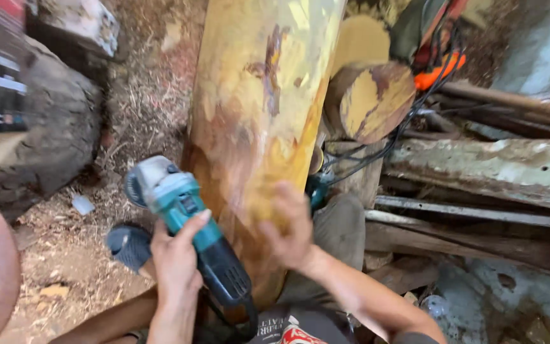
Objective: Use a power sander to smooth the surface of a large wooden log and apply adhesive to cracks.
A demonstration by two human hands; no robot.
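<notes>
Head view: left hand [174,260] grips the teal angle grinder [186,223], its disc end at 9 o'clock of the debarked log [262,108]. Right hand [289,226] rests open-fingered on the log's lower face, blurred. Step judged: surface sanding. Next move calls for steady disc contact. No containers are visible.

The right hand [288,226] is smeared by motion — its fingers cannot be counted, nor its contact with the log [259,108] judged. The log's far end runs off the top edge; its near end is hidden behind both hands. The angle grinder's [183,213] disc is mostly out of sight, its cord cut off below.
</notes>
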